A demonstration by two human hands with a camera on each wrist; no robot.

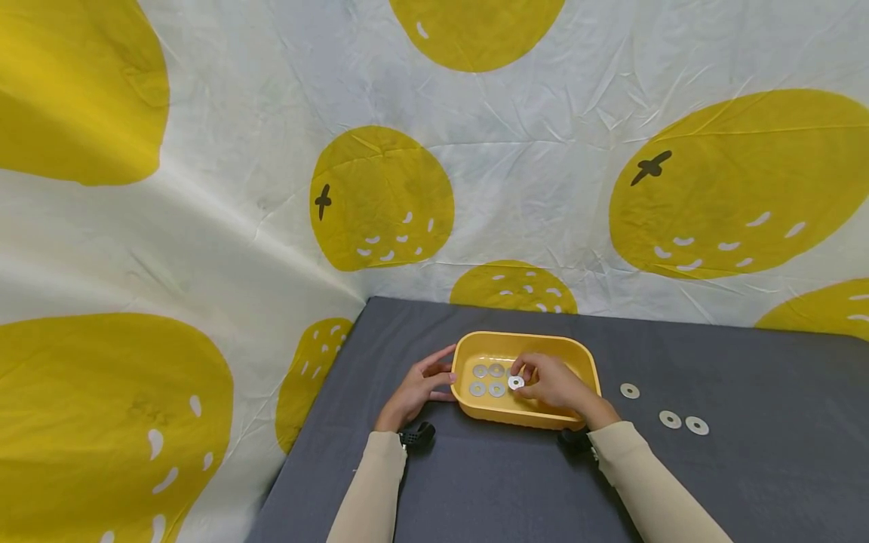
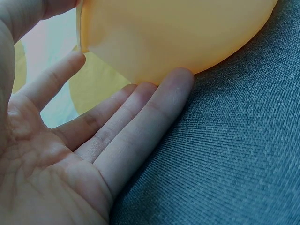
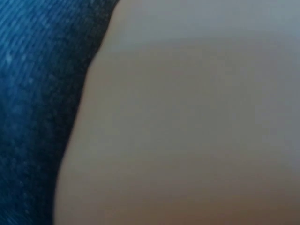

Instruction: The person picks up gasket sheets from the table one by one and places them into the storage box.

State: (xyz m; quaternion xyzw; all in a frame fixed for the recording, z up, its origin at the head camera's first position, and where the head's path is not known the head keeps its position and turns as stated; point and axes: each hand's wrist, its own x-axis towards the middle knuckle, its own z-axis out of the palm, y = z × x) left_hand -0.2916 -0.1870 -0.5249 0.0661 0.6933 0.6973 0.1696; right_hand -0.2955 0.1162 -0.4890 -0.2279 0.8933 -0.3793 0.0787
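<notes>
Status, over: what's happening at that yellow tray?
Left hand touching yellow tray, left end. Right hand pinching a washer inside. Three loose washers right of tray. Nothing visibly blocking.

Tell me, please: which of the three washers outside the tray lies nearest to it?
The leftmost washer. It lies alone, closest to the yellow tray; the other two washers lie together, farther right.

A blurred tan surface (image 3: 183,126) across most of the right wrist view, with dark blue ribbed cloth (image 3: 30,117) at left.
</notes>
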